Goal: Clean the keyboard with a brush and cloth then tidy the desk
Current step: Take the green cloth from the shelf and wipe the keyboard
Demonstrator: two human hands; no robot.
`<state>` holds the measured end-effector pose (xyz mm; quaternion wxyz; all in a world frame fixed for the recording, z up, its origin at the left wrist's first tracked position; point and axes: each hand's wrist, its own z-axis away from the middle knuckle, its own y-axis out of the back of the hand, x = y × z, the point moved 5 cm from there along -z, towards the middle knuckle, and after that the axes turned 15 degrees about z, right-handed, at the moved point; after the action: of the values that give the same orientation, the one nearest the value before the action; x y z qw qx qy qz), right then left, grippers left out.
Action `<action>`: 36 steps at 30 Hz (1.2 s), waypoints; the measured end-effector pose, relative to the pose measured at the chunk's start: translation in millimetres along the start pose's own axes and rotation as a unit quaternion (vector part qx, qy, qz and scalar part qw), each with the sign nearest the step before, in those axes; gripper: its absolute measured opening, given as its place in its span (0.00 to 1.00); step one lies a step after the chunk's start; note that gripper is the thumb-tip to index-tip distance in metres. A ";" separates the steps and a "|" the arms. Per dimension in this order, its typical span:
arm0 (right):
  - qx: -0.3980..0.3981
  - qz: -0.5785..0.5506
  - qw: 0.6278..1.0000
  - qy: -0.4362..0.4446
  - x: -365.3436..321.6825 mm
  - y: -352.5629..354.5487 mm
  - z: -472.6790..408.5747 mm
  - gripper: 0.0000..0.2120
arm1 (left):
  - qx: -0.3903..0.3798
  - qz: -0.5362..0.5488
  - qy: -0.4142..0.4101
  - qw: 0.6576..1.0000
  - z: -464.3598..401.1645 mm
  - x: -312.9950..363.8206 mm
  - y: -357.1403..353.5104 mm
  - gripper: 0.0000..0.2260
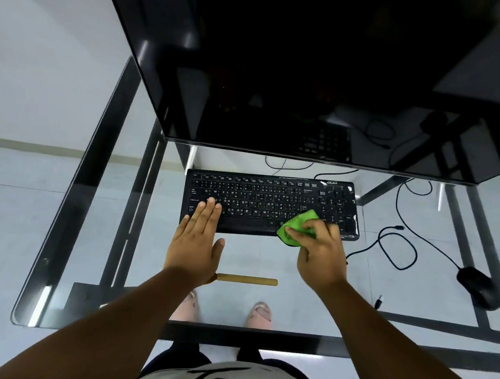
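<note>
1. Pinched between thumb and fingers of the right hand (321, 256), a bunched green cloth (298, 228) was pressed on the keyboard (271, 205) at its near edge, right of the space bar; the left hand (197, 239) held nothing, lying flat and spread with its fingertips on the keys at the keyboard's left end, apparently steadying it.

2. Nearer the person than the keyboard, a brush (247, 279) lay on the glass desk (93, 236), untouched; only its wooden handle showed, the bristle end being hidden under the left wrist. Its being set down suggested that brushing was finished, though the picture could not confirm this.

3. Wiping with the cloth appeared to be the step in hand. Whether the keys left of the cloth were already wiped could not be told.

4. Right of the keyboard, a mouse (477, 286) and loose cables (398, 247) lay scattered, so tidying seemingly remained.

5. Beyond the keyboard stood a dark monitor (313, 74), switched off.
</note>
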<state>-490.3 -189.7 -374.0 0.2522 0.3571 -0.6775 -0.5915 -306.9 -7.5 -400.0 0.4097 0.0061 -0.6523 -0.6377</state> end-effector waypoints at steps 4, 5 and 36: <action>-0.018 0.017 0.998 0.062 -9.4 0.3 2.9 0.26 | 0.003 -0.021 0.009 1.000 1.2 -0.1 -3.3 0.30; -0.020 0.021 0.997 0.071 -3.8 0.9 3.4 0.25 | 0.006 -0.022 0.011 1.000 0.4 1.5 -3.7 0.30; -0.006 -0.066 0.994 -0.082 45.5 7.3 -19.2 0.18 | -0.001 -0.032 -0.024 0.999 -27.8 63.5 -37.3 0.30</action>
<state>-505.1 -237.0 -367.2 0.1581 0.3500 -0.6670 -0.6384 -353.2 -71.1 -401.9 0.3733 0.0112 -0.6611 -0.6508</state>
